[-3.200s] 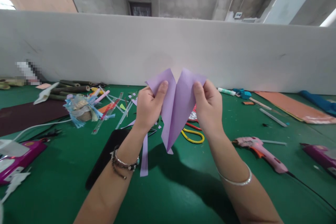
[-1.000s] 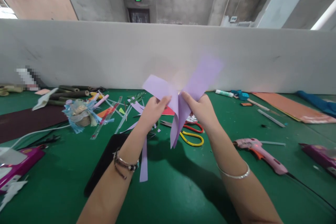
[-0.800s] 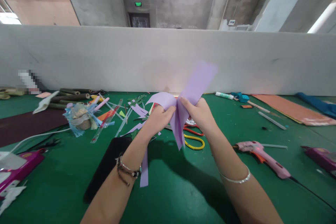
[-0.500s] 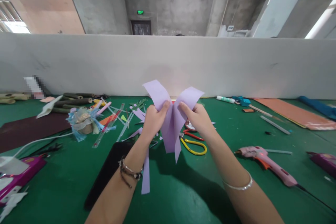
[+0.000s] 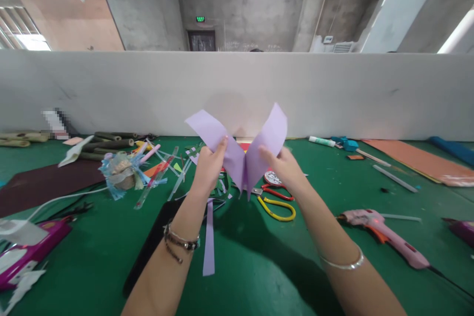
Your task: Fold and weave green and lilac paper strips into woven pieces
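A piece of light purple paper [image 5: 234,160] is held up above the green table, creased down its middle so that two halves spread apart like wings. My left hand [image 5: 209,165] pinches its left half, thumb on the near face. On the right half, my right hand [image 5: 282,165] grips the paper the same way. Just below and behind the paper lie scissors with one red and one yellow handle [image 5: 277,210]. A narrow purple paper strip [image 5: 209,247] rests on the table beside my left forearm. The fingers behind the paper are hidden.
A pink glue gun [image 5: 385,237] lies at right, near a glue stick [image 5: 322,141] and an orange sheet [image 5: 425,160]. At left are a ruler [image 5: 155,180], paper scraps, sticks [image 5: 107,145], a brown sheet [image 5: 52,182] and a purple power strip [image 5: 40,252]. A white partition [image 5: 237,84] stands behind.
The two halves of the purple paper have opened wider, and its lower end has risen. My left hand has shifted slightly left. The camera view has moved a little.
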Tool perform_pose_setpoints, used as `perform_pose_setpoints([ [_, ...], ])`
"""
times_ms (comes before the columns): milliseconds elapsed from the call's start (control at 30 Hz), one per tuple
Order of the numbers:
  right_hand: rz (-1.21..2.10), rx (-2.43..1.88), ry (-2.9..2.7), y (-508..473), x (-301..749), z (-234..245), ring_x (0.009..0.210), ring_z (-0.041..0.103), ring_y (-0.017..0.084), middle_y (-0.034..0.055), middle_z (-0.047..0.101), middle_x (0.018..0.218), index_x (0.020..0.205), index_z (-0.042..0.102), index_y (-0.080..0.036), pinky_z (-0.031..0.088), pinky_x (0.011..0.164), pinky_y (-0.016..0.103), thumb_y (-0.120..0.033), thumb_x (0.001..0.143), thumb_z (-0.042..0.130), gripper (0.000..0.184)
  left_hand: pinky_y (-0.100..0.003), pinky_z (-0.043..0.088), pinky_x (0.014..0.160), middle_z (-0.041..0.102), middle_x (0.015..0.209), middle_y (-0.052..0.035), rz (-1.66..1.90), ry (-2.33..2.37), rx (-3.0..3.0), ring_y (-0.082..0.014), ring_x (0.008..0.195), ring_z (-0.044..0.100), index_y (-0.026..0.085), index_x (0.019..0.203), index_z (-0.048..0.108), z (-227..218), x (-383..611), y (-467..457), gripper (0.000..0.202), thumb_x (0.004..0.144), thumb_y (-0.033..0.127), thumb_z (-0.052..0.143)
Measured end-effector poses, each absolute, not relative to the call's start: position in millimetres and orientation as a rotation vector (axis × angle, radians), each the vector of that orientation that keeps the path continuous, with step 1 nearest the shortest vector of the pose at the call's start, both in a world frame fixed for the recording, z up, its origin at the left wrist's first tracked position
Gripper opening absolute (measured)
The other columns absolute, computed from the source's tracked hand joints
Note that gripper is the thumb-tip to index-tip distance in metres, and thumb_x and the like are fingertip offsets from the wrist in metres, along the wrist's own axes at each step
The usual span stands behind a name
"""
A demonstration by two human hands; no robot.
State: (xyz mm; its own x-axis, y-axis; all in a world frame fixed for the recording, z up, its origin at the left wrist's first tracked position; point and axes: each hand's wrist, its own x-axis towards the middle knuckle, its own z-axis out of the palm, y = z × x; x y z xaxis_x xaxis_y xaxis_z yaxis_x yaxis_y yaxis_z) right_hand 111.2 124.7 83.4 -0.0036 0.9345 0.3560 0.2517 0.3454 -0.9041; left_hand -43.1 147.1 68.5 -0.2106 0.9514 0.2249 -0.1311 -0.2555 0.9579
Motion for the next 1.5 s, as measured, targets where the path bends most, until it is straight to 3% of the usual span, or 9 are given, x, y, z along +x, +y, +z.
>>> perform_pose_setpoints([
  [100, 0.733, -1.101, -1.705, 121, 107, 80, 0.081, 0.058, 0.017, 0.0065, 0.064, 0.087, 0.083, 0.059, -0.015, 0.045, 0.065, 0.025, -0.035, 0.069, 0.057, 0.024, -0.022, 0.039, 0.049, 0.056, 0.052, -0.0014, 1.603, 1.091, 1.182, -0.0131, 0.052, 0.052, 0.011, 0.062, 0.060, 70, -40, 145, 0.041, 0.066, 0.051, 0.054],
  [300, 0.606, -1.156, -1.537, 125, 109, 80, 0.077, 0.059, 0.017, 0.0056, 0.064, 0.082, 0.079, 0.058, -0.014, 0.044, 0.065, 0.025, -0.037, 0.074, 0.050, 0.024, -0.023, 0.042, 0.060, 0.064, 0.073, -0.0042, 1.284, 0.972, 1.483, -0.0158, 0.067, 0.057, 0.015, 0.080, 0.063, 75, -35, 135, 0.031, 0.063, 0.040, 0.061],
  [367, 0.598, -1.141, -1.517, 127, 109, 81, 0.075, 0.059, 0.017, 0.0055, 0.064, 0.079, 0.079, 0.058, -0.014, 0.044, 0.064, 0.025, -0.039, 0.074, 0.050, 0.026, -0.021, 0.039, 0.052, 0.061, 0.062, -0.0016, 1.292, 1.045, 1.558, -0.0133, 0.058, 0.053, 0.015, 0.070, 0.063, 75, -32, 132, 0.024, 0.067, 0.038, 0.057],
  [533, 0.668, -1.114, -1.607, 125, 107, 80, 0.070, 0.057, 0.015, 0.0031, 0.063, 0.075, 0.077, 0.058, -0.015, 0.042, 0.060, 0.023, -0.039, 0.070, 0.055, 0.025, -0.021, 0.022, 0.039, 0.034, 0.037, 0.0040, 1.583, 1.299, 1.662, -0.0079, 0.039, 0.033, 0.017, 0.037, 0.038, 74, -28, 130, 0.041, 0.070, 0.038, 0.052],
  [733, 0.790, -1.172, -1.566, 126, 111, 83, 0.042, 0.036, 0.006, -0.0051, 0.041, 0.044, 0.047, 0.042, -0.016, 0.029, 0.045, 0.020, -0.041, 0.073, 0.049, 0.037, -0.021, 0.019, 0.037, 0.032, 0.039, 0.0050, 1.651, 1.299, 1.536, -0.0064, 0.038, 0.029, 0.017, 0.041, 0.039, 80, -36, 132, 0.038, 0.071, 0.037, 0.053],
  [900, 0.730, -1.077, -1.458, 130, 119, 83, 0.047, 0.043, 0.008, -0.0042, 0.044, 0.046, 0.049, 0.045, -0.017, 0.034, 0.050, 0.021, -0.042, 0.073, 0.049, 0.035, -0.020, 0.017, 0.035, 0.027, 0.038, 0.0068, 1.724, 1.312, 1.351, -0.0055, 0.036, 0.024, 0.018, 0.044, 0.036, 80, -48, 136, 0.039, 0.069, 0.042, 0.055],
  [1167, 0.661, -1.075, -1.755, 118, 106, 84, 0.077, 0.056, 0.017, 0.0050, 0.063, 0.082, 0.082, 0.059, -0.015, 0.042, 0.066, 0.025, -0.035, 0.071, 0.054, 0.023, -0.020, 0.024, 0.039, 0.034, 0.043, 0.0057, 1.756, 1.198, 1.251, -0.0073, 0.039, 0.032, 0.018, 0.053, 0.045, 75, -44, 138, 0.035, 0.071, 0.046, 0.051],
  [1367, 0.553, -1.136, -1.579, 122, 107, 84, 0.055, 0.047, 0.010, 0.0001, 0.054, 0.061, 0.065, 0.055, -0.014, 0.035, 0.049, 0.021, -0.036, 0.076, 0.044, 0.026, -0.020, 0.038, 0.053, 0.054, 0.059, 0.0013, 1.351, 1.020, 1.530, -0.0119, 0.058, 0.050, 0.016, 0.063, 0.055, 77, -37, 133, 0.020, 0.067, 0.035, 0.058],
  [1500, 0.563, -1.127, -1.439, 122, 108, 84, 0.048, 0.039, 0.008, -0.0023, 0.046, 0.052, 0.059, 0.052, -0.015, 0.030, 0.045, 0.020, -0.037, 0.075, 0.047, 0.028, -0.020, 0.027, 0.042, 0.040, 0.044, 0.0045, 1.454, 1.238, 1.563, -0.0083, 0.043, 0.036, 0.016, 0.050, 0.047, 77, -29, 129, 0.030, 0.071, 0.035, 0.053],
])
